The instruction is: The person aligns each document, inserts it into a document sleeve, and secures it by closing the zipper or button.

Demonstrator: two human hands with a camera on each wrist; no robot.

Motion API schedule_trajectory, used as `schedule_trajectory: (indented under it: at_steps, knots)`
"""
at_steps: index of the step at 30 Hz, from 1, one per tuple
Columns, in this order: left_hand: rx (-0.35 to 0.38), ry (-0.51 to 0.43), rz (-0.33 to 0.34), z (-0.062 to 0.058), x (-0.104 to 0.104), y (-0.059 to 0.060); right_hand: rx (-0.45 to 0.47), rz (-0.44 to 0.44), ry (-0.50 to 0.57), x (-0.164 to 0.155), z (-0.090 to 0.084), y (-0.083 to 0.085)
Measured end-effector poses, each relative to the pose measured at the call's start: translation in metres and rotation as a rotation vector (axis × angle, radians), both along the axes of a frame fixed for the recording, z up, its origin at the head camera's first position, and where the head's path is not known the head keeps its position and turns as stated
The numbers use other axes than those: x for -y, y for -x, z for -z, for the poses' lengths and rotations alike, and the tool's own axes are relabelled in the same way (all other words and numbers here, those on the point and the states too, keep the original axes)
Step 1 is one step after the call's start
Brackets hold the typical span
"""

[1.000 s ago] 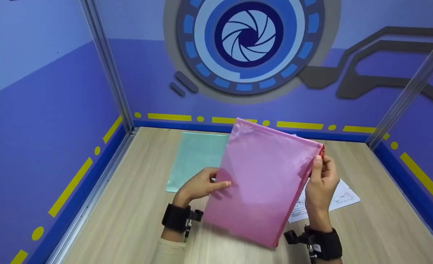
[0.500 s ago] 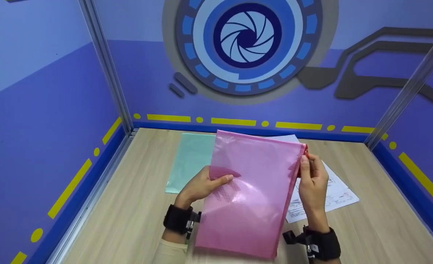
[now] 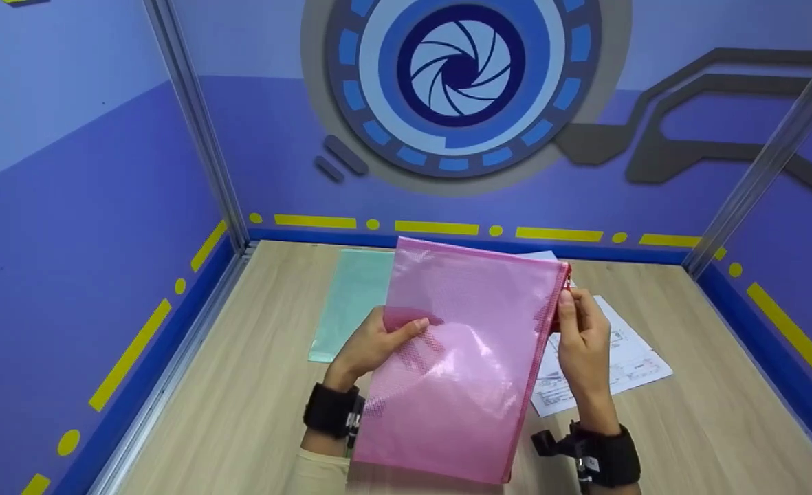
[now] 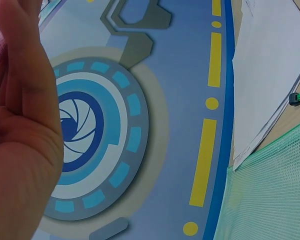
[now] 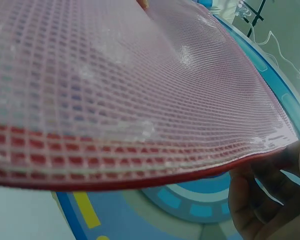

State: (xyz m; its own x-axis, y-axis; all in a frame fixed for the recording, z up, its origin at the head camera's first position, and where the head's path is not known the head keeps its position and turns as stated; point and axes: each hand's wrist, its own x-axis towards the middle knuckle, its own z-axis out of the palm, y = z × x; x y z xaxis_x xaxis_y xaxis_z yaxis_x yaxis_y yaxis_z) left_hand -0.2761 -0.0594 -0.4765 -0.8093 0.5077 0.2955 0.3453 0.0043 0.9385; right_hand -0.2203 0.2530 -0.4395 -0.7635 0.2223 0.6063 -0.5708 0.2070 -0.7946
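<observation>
Pink mesh zip pouch (image 3: 461, 357) is being held up off the wooden table (image 3: 240, 412), tilted, flat face toward the head camera, zipper edge running down its right side. Left hand (image 3: 378, 344) is gripping the pouch's left edge, thumb (image 3: 409, 330) lying across the front and the fingers behind it, apparently steadying the body of the pouch. Right hand (image 3: 584, 337) is pinching the red zipper edge (image 3: 562, 295) near the top right corner; the right wrist view is showing fingertips (image 5: 270, 165) closed on that red edge, a hold that looks suited to working the zip. Pouch is looking flat and see-through; no contents are showing inside. Behind it, a green mesh pouch (image 3: 350, 302) is lying flat on the table toward the far left; whether anything is in it cannot be told. Printed white paper sheets (image 3: 626, 357) are lying loose on the table to the right, partly hidden behind the pink pouch.
</observation>
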Motion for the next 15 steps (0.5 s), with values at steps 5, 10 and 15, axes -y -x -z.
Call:
schedule_trajectory:
  at_steps: [5, 10, 15]
  knots:
    - [0.014, -0.029, -0.023, 0.0, 0.001, 0.0, 0.01, -0.013, -0.012, -0.001, 0.002, 0.001]
    - [0.023, -0.073, -0.029, 0.001, 0.002, 0.0, 0.026, -0.025, -0.01, -0.008, 0.014, 0.01]
    - [0.016, -0.09, -0.028, 0.001, 0.003, 0.0, 0.037, -0.027, -0.028, -0.009, 0.015, 0.011]
